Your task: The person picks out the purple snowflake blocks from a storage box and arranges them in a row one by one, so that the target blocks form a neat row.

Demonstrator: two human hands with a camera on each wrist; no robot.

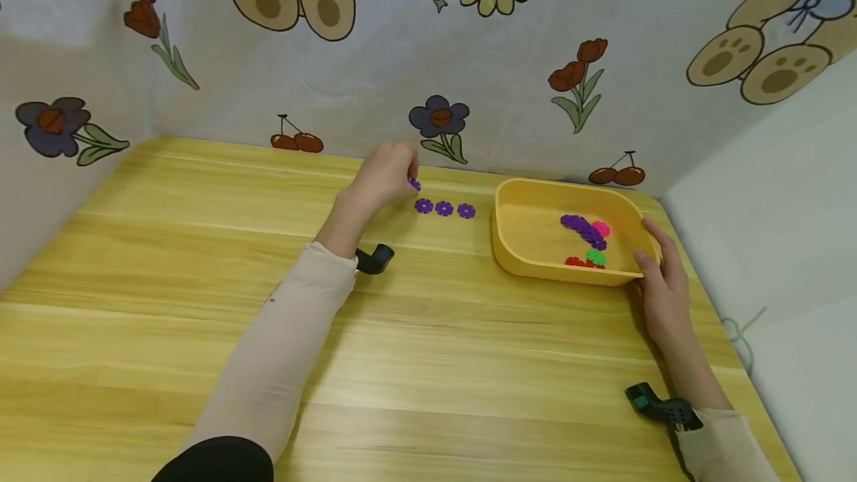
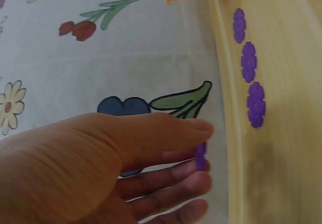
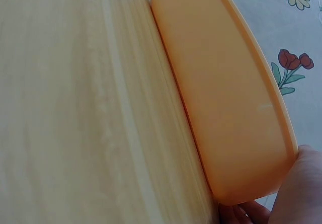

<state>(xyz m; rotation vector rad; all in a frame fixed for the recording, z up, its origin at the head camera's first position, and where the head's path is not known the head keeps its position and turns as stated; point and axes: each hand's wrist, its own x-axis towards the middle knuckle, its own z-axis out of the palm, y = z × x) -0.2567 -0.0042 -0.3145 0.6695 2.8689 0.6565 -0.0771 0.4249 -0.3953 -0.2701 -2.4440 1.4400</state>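
My left hand (image 1: 384,173) pinches a purple flower-shaped plastic disc (image 1: 414,184) between thumb and fingers, a little above the table's back edge. The left wrist view shows this disc (image 2: 200,156) edge-on, partly hidden by the thumb. Just right of that hand, three matching purple discs (image 1: 444,208) lie flat in a row. My right hand (image 1: 663,288) grips the right end of a yellow tray (image 1: 525,233), thumb at the rim. Inside lie overlapping purple discs (image 1: 585,228), a pink disc (image 1: 603,228), a green disc (image 1: 595,256) and red discs (image 1: 574,262).
The wooden table (image 1: 428,370) reaches back to a wall covering (image 1: 375,88) printed with bears, flowers and cherries. On the right, a pale cord (image 1: 739,333) hangs beside the table edge. Each wrist wears a black camera mount (image 1: 376,259).
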